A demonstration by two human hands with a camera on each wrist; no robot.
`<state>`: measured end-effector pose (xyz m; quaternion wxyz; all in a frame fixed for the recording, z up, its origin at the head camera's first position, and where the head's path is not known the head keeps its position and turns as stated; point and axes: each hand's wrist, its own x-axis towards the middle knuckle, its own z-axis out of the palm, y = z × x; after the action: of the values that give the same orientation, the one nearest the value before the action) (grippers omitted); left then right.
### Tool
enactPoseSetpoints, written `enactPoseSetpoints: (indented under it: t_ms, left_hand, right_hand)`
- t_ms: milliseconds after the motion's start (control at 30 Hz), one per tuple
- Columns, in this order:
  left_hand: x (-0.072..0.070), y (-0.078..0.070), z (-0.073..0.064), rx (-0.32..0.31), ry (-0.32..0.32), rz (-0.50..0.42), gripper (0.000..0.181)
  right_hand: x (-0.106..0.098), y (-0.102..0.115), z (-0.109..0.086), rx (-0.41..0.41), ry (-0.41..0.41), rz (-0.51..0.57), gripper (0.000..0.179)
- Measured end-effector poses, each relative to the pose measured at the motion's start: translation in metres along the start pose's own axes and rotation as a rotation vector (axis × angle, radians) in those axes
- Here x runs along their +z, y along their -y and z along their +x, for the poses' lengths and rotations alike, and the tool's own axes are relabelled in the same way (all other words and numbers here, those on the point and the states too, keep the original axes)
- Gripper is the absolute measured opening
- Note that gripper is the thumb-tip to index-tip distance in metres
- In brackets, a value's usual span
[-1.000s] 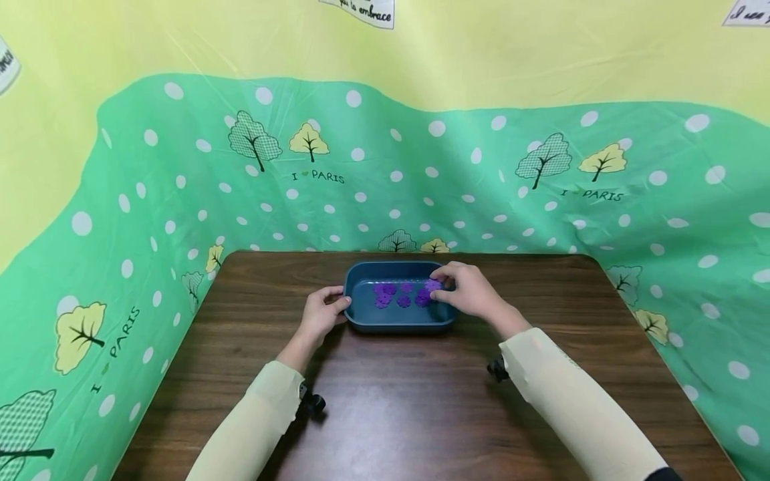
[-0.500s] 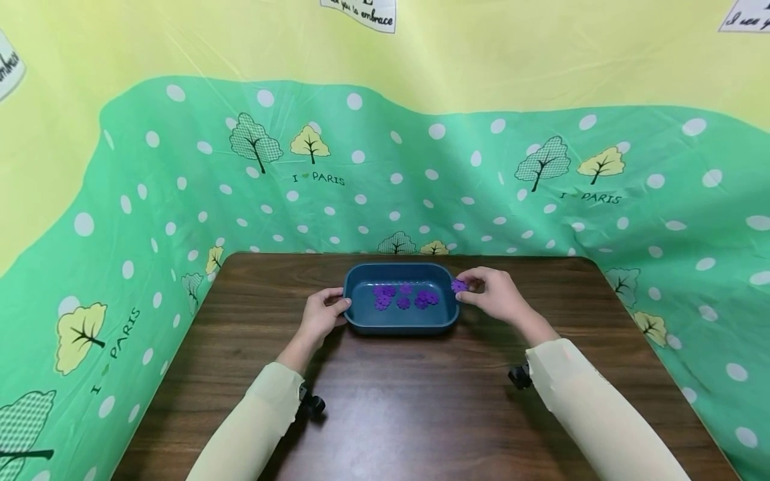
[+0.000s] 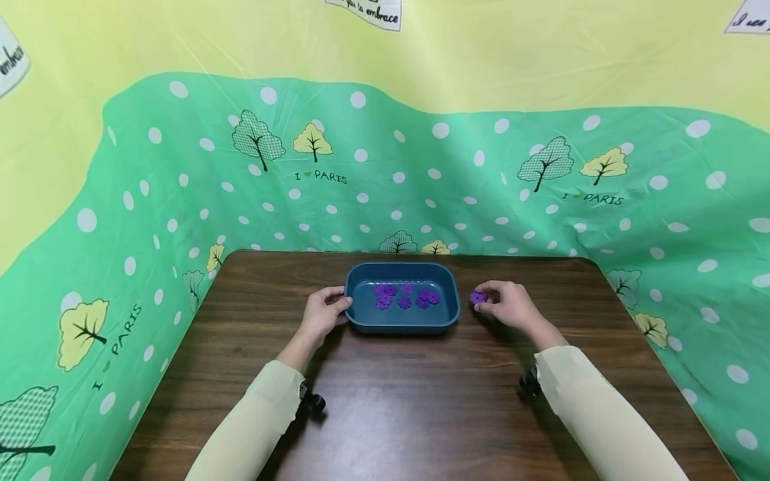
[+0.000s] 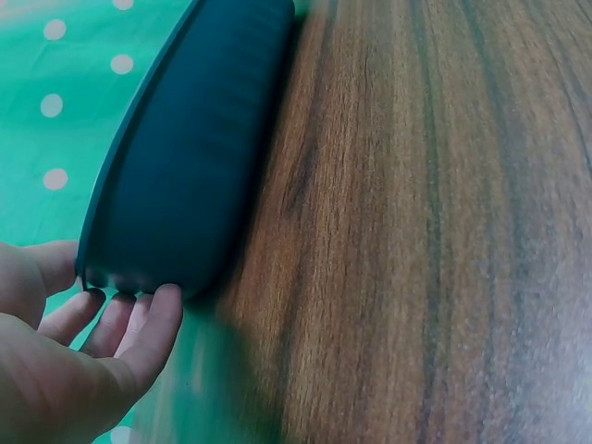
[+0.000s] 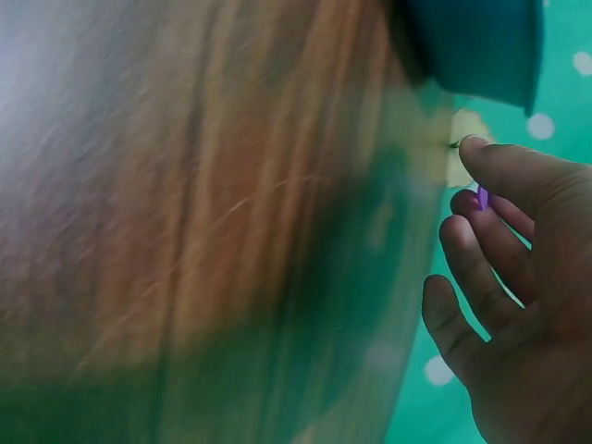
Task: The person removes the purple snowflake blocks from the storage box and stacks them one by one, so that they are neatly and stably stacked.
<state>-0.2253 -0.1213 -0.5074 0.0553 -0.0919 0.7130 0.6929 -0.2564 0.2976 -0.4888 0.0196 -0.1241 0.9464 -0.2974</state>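
A dark blue rectangular tub (image 3: 402, 329) stands on the table. My left hand (image 3: 321, 312) grips its left end; in the left wrist view the thumb is at the rim and the fingers of the hand (image 4: 111, 375) lie against the outer wall of the tub (image 4: 185, 166). Several purple flower-shaped pieces (image 3: 383, 302) lie in the tub, some overlapping. To the right of the tub, my right hand (image 3: 511, 307) pinches one purple flower-shaped piece (image 3: 477, 297) between thumb and fingers. Only a thin edge of that piece (image 5: 482, 198) shows in the right wrist view.
The brown wood-grain table (image 3: 397, 414) carries the tub near its back edge. Behind and beside it hangs a green and yellow curtain (image 3: 373, 167) printed with trees and dots. A small black device (image 3: 531, 381) sits under the right sleeve; another (image 3: 313, 404) is at the left.
My right hand has lifted a purple flower-shaped piece out of the tub, over its right rim, and lowered it towards the table on the right. The left hand stays at the tub.
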Motion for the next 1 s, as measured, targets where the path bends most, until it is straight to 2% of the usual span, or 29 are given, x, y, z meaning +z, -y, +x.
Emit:
enactPoseSetpoints:
  t_ms: [167,367,600,700,833,1000]
  left_hand:
    - [0.000,0.000,0.000,0.006,0.008,-0.005,0.040]
    - [0.000,-0.002,-0.001,-0.007,0.027,0.000,0.043]
    - [0.002,-0.030,-0.023,-0.006,0.045,0.004,0.042]
    - [0.002,-0.025,-0.018,-0.013,0.043,0.004,0.042]
    - [0.001,-0.010,-0.005,-0.019,0.037,0.004,0.044]
    - [0.000,-0.003,-0.002,-0.014,0.023,-0.005,0.043]
  right_hand:
    - [0.003,-0.011,-0.002,0.038,0.033,-0.017,0.034]
    - [0.008,-0.022,-0.003,0.055,0.028,-0.072,0.034]
    - [0.011,-0.027,-0.002,0.082,0.041,-0.068,0.035]
    - [0.010,-0.028,0.000,0.103,0.055,-0.053,0.036]
    - [0.010,-0.027,0.003,0.110,0.069,-0.044,0.037]
    - [0.008,-0.025,0.001,0.117,0.085,-0.033,0.038]
